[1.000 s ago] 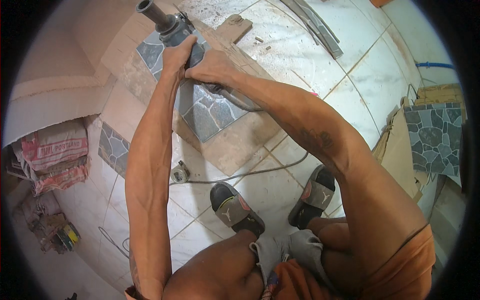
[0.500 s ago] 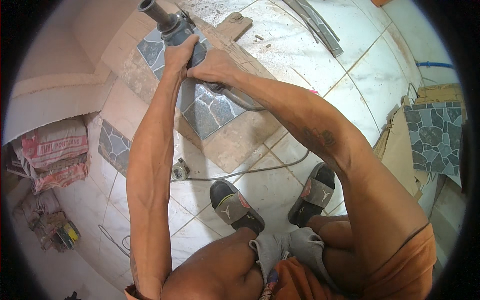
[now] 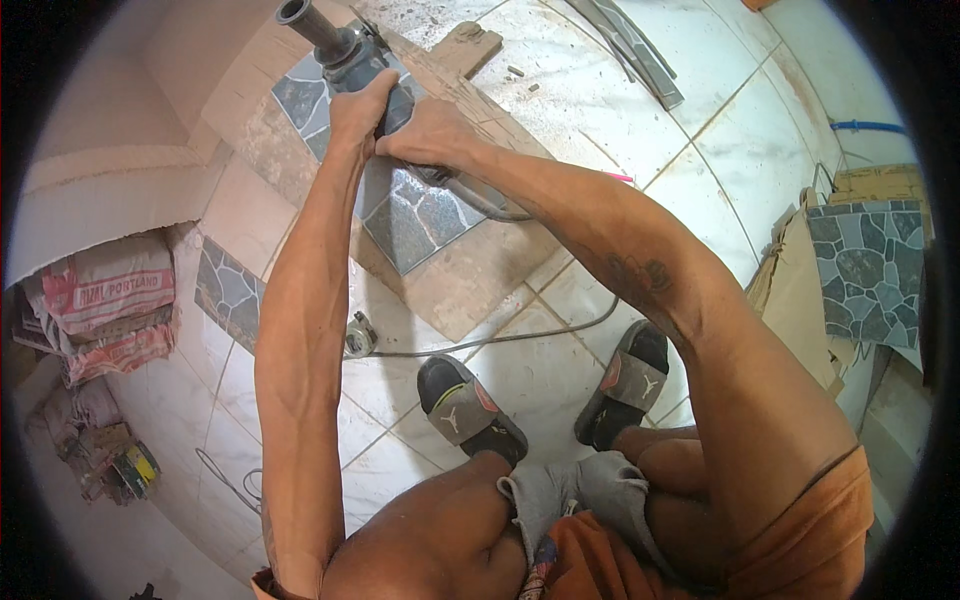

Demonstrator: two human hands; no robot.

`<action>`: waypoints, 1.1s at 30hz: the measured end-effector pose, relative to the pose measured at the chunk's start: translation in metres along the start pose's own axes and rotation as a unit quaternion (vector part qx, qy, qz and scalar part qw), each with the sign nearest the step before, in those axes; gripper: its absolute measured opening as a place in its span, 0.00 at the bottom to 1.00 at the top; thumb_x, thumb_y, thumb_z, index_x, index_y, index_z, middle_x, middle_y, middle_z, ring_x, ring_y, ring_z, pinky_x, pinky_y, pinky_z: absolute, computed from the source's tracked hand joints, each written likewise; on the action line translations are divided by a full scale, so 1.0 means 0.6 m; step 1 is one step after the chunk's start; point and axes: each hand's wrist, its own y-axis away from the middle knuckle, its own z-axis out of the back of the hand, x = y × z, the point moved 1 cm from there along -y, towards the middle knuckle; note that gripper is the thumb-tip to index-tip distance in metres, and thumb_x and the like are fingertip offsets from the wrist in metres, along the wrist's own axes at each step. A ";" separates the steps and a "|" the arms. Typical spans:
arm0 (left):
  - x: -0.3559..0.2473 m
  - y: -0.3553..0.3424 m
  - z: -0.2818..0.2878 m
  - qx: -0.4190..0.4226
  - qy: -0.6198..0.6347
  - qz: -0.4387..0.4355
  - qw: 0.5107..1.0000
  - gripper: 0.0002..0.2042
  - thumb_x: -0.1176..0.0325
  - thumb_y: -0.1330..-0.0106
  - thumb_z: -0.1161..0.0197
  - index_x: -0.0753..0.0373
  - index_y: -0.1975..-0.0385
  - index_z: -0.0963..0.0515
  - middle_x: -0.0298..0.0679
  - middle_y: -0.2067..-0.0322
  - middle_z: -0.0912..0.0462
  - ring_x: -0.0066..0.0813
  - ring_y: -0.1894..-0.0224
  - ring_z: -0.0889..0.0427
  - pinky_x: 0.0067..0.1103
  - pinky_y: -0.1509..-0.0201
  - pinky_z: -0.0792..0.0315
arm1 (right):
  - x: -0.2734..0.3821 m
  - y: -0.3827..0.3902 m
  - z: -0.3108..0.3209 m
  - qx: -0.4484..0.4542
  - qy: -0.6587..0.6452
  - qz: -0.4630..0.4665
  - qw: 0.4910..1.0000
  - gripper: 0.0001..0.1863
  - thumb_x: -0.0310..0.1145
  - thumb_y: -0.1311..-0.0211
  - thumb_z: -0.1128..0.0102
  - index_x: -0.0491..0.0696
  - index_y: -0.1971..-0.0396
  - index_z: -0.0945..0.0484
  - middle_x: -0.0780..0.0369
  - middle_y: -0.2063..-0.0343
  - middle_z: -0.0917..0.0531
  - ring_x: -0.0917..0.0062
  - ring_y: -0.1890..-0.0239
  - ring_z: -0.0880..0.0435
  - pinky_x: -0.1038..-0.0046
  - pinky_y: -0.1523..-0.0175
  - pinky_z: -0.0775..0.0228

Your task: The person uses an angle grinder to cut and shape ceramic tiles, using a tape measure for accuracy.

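Observation:
Both my hands are wrapped around a grey corded power tool [image 3: 350, 62] at the upper left, which has a hollow dark tube at its far end. My left hand [image 3: 362, 108] grips its near side. Against it, my right hand [image 3: 432, 132] is closed around the lower end of the body. The tool's exact kind is hard to tell, since my hands cover much of it. Beneath it lies a grey stone-patterned tile [image 3: 415, 225], resting on a dusty brown board [image 3: 475, 285]. The tool's working end against the tile is hidden.
A dark cable [image 3: 480, 342] crosses the floor to a round fitting [image 3: 360, 337] near my feet. Cement bags [image 3: 108, 285] sit in the left recess. Patterned tiles [image 3: 865, 265] stand at right, by cardboard [image 3: 785, 285]. Cut strips [image 3: 630, 50] and a wood scrap [image 3: 466, 48] lie farther off.

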 end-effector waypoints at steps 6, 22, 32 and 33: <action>0.004 0.005 -0.003 -0.007 0.028 0.015 0.999 0.19 0.64 0.49 0.29 0.78 0.67 0.20 0.44 0.68 0.17 0.28 0.72 0.18 0.25 0.68 0.23 | -0.004 0.005 -0.001 0.000 -0.001 -0.003 1.000 0.34 0.51 0.64 0.35 0.32 0.66 0.18 0.44 0.64 0.16 0.57 0.58 0.14 0.65 0.54 0.22; 0.020 0.010 -0.004 -0.005 0.032 -0.012 0.999 0.21 0.64 0.48 0.29 0.80 0.66 0.20 0.45 0.67 0.17 0.29 0.70 0.17 0.25 0.67 0.24 | -0.014 0.019 -0.005 -0.004 -0.007 0.010 1.000 0.34 0.50 0.63 0.35 0.31 0.66 0.18 0.42 0.63 0.17 0.55 0.57 0.15 0.64 0.53 0.23; 0.001 0.018 -0.007 -0.002 0.034 -0.013 0.999 0.20 0.63 0.48 0.29 0.79 0.69 0.20 0.43 0.70 0.17 0.27 0.71 0.19 0.24 0.68 0.26 | -0.011 0.013 -0.002 -0.008 -0.007 0.014 1.000 0.37 0.54 0.65 0.32 0.32 0.65 0.18 0.43 0.62 0.16 0.56 0.56 0.15 0.65 0.52 0.23; 0.003 0.017 -0.006 -0.002 0.033 -0.012 0.999 0.20 0.63 0.48 0.29 0.79 0.69 0.20 0.43 0.70 0.17 0.27 0.71 0.19 0.24 0.68 0.26 | -0.010 0.014 -0.001 -0.005 -0.004 0.010 1.000 0.37 0.54 0.65 0.32 0.32 0.65 0.18 0.43 0.62 0.16 0.56 0.56 0.15 0.65 0.52 0.23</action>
